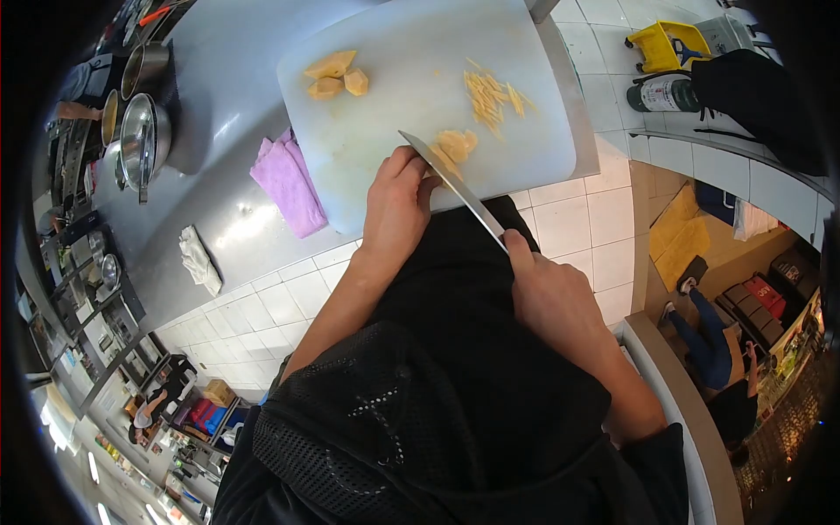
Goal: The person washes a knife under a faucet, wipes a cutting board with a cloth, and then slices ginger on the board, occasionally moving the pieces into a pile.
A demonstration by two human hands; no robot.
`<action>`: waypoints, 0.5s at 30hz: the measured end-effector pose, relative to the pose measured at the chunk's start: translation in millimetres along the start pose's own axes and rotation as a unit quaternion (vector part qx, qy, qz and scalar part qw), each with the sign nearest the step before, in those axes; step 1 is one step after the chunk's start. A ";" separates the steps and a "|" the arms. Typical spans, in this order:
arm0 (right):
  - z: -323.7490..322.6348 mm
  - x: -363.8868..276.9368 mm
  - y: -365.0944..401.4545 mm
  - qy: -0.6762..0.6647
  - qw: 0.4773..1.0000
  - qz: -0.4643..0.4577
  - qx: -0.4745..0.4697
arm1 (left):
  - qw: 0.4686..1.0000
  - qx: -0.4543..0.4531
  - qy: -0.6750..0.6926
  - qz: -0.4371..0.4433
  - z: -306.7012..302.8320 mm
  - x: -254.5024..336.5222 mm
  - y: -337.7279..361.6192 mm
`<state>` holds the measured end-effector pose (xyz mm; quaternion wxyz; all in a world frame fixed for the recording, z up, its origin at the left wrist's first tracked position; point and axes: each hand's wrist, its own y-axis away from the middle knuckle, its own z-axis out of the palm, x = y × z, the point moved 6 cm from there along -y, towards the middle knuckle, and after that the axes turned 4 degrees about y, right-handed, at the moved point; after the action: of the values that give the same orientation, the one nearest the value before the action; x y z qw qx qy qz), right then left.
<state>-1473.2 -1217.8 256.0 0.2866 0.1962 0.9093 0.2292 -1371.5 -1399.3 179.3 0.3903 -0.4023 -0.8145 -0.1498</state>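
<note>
A white cutting board (402,105) lies on a steel counter. My right hand (547,293) grips the handle of a long knife (451,179), whose blade rests against a stack of thin yellow slices (455,144). My left hand (398,206) presses its fingers on the near end of those slices, beside the blade. A pile of fine yellow strips (490,94) lies further along the board. Three larger yellow chunks (337,74) sit at the board's far left.
A pink cloth (289,184) lies by the board's left edge and a white rag (199,260) further left on the steel counter (227,96). Metal pots (144,131) stand at the far left. A yellow bin (669,44) and a bottle (665,92) sit on the tiled floor.
</note>
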 end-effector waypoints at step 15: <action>28.3 16.0 -63.8 -0.046 0.998 -0.025 0.042 | 1.000 -0.003 0.009 -0.005 0.7 0.2 -0.8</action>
<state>-1482.4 -1253.6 194.7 0.3256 0.1952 0.9085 0.1745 -1372.5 -1399.3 179.1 0.3955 -0.3977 -0.8127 -0.1575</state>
